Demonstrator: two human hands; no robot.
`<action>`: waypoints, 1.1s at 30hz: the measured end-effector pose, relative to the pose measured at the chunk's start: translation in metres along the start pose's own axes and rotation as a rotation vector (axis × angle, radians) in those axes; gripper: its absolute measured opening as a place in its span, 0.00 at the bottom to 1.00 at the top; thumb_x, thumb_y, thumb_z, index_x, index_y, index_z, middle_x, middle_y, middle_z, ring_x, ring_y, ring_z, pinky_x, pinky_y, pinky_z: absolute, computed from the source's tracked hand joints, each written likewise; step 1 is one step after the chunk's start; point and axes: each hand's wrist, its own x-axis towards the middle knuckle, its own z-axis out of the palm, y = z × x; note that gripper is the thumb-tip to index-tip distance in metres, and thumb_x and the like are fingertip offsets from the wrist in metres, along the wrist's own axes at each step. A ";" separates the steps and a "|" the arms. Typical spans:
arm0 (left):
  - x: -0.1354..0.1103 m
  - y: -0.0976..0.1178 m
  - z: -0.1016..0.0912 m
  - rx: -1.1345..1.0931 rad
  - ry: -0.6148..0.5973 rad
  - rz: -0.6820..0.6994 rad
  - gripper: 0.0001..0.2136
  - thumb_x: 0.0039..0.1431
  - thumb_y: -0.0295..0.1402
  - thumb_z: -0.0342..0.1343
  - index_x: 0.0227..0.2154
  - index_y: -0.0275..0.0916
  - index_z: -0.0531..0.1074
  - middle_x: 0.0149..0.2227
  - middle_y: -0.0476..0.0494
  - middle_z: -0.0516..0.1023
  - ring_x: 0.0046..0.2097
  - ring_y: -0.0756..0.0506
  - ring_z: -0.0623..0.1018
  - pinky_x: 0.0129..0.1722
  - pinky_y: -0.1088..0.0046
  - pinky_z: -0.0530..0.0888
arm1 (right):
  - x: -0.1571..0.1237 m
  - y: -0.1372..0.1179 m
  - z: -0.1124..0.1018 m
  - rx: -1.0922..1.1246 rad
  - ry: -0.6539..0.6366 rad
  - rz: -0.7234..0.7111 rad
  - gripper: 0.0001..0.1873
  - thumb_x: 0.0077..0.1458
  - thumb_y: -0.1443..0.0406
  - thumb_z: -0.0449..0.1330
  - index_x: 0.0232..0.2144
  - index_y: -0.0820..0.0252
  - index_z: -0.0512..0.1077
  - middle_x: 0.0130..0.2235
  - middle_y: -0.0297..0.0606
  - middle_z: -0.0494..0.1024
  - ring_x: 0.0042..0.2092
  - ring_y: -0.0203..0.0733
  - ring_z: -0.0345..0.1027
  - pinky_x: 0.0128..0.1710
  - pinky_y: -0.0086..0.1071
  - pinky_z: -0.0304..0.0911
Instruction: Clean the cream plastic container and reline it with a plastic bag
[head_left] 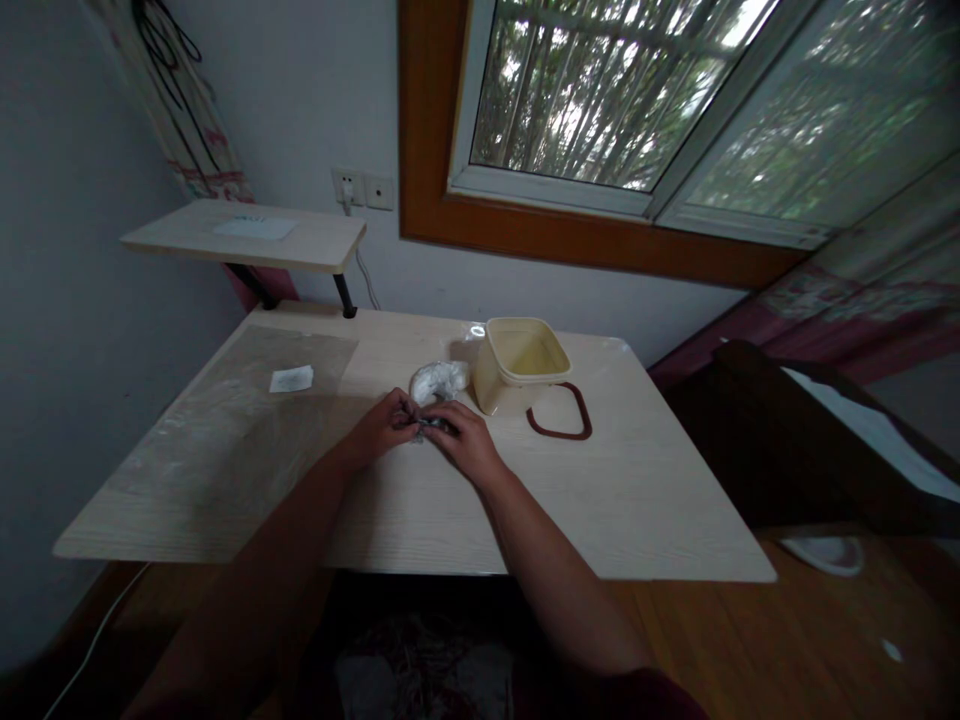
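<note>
My left hand (384, 423) and my right hand (465, 440) meet at the middle of a pale wooden table (637, 500). Both have their fingers pinched together on a small dark and silvery item (429, 426) between them; I cannot make out what it is. Just beyond the hands lies a crumpled clear plastic bag (439, 379). To its right stands an open cream plastic tub (519, 362). A dark brown loop, like a rubber seal ring (561, 413), lies flat on the table right of my right hand.
A clear plastic sheet (225, 430) covers the table's left part, with a small white paper (291, 379) on it. A raised shelf (247, 237) stands at the back left. A window is behind, dark furniture (787, 440) to the right, wooden floor below.
</note>
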 end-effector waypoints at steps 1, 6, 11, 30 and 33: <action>0.000 0.000 0.000 -0.011 0.002 -0.001 0.15 0.51 0.31 0.65 0.34 0.38 0.62 0.36 0.50 0.72 0.38 0.51 0.75 0.42 0.70 0.74 | 0.000 0.001 0.000 -0.005 -0.010 0.010 0.11 0.59 0.60 0.64 0.44 0.53 0.78 0.44 0.41 0.79 0.46 0.46 0.74 0.48 0.38 0.67; -0.001 0.003 0.000 -0.027 -0.002 -0.011 0.15 0.52 0.34 0.66 0.32 0.39 0.62 0.36 0.48 0.73 0.40 0.49 0.74 0.41 0.70 0.73 | 0.000 0.005 -0.001 -0.047 -0.034 0.083 0.10 0.57 0.58 0.65 0.40 0.54 0.78 0.40 0.39 0.79 0.40 0.44 0.73 0.43 0.35 0.66; -0.002 0.013 0.001 -0.043 0.007 -0.008 0.13 0.55 0.39 0.63 0.32 0.38 0.65 0.35 0.47 0.74 0.38 0.49 0.73 0.40 0.71 0.70 | -0.001 0.006 0.002 -0.031 0.023 0.117 0.07 0.56 0.62 0.64 0.37 0.56 0.77 0.35 0.37 0.77 0.35 0.41 0.69 0.37 0.32 0.63; -0.004 0.014 0.001 -0.069 -0.087 -0.050 0.13 0.51 0.36 0.67 0.31 0.37 0.68 0.39 0.44 0.76 0.44 0.45 0.76 0.48 0.65 0.73 | -0.005 0.002 0.012 -0.151 0.118 0.266 0.05 0.52 0.62 0.61 0.32 0.56 0.70 0.27 0.30 0.71 0.29 0.39 0.64 0.31 0.30 0.58; -0.002 0.006 0.007 -0.050 -0.037 -0.055 0.16 0.47 0.34 0.70 0.32 0.38 0.66 0.37 0.48 0.73 0.42 0.48 0.75 0.47 0.65 0.75 | -0.005 0.004 0.012 -0.118 0.102 0.257 0.05 0.53 0.61 0.60 0.32 0.56 0.70 0.28 0.30 0.72 0.30 0.39 0.65 0.32 0.30 0.59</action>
